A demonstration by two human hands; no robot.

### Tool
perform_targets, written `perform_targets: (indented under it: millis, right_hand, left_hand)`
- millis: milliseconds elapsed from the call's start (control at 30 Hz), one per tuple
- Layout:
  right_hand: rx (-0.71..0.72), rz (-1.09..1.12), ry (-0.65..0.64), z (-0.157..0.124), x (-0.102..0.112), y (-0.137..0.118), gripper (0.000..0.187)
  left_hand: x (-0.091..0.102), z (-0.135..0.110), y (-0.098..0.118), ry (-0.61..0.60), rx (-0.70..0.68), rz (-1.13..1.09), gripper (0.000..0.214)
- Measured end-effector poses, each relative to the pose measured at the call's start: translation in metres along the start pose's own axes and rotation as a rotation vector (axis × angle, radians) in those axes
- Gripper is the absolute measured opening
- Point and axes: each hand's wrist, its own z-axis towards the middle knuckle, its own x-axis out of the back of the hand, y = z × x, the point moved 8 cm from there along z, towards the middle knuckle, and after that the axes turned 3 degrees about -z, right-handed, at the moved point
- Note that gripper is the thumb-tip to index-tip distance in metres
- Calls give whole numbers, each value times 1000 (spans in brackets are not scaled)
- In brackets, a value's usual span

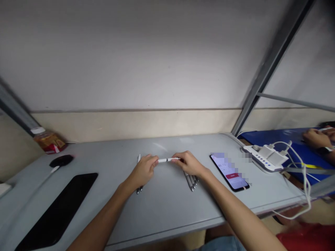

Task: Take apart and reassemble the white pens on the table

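A white pen [162,160] with a dark band near its middle lies level between my two hands, just over the grey desk. My left hand [142,170] pinches one end of it, and my right hand [188,163] grips the other end with thumb and fingers. Partly hidden beneath my left hand are pens [138,190], their tips sticking out toward me and an end showing above. Under and beside my right hand, several grey-and-white pens [191,182] lie side by side, their upper parts covered by the hand.
Right of my hands lie a lit phone [229,172] and a white power strip [261,158] with chargers and cables. At left are a black flat object [60,209], a black round device [61,160] with a cable, and a bottle [49,140]. Another person's hand [318,137] is at far right.
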Motion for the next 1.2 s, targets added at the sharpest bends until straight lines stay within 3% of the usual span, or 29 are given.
perform_targets:
  millis: [100, 233, 400, 500, 567, 700, 800, 967, 1200]
  right_hand:
    - [-72, 138, -24, 1, -5, 7, 31]
    - [-249, 531, -39, 2, -16, 23, 31]
    - [-315, 1141, 212, 6, -8, 33, 22]
    - [-341, 1505, 235, 7, -9, 37, 20]
    - [-333, 1650, 232, 6, -8, 39, 20]
    - [-289, 1704, 248, 5, -2, 41, 28]
    - [-291, 1666, 268, 5, -2, 40, 28]
    - [-301, 1578, 276, 5, -2, 39, 33]
    - [-298, 1518, 235, 6, -5, 38, 36]
  left_hand:
    - [4, 0, 2, 46, -32, 92, 27]
    - [8, 0, 9, 90, -47, 84, 24]
    - [11, -1, 18, 77, -63, -58, 27]
    - [17, 0, 7, 129, 6, 10, 30]
    - [23, 0, -8, 191, 122, 133, 30]
    - [30, -6, -44, 194, 385, 317, 29]
    - [30, -9, -61, 136, 474, 331, 31]
    - [29, -10, -70, 76, 481, 271, 32]
    - [17, -8, -66, 15, 391, 238, 35]
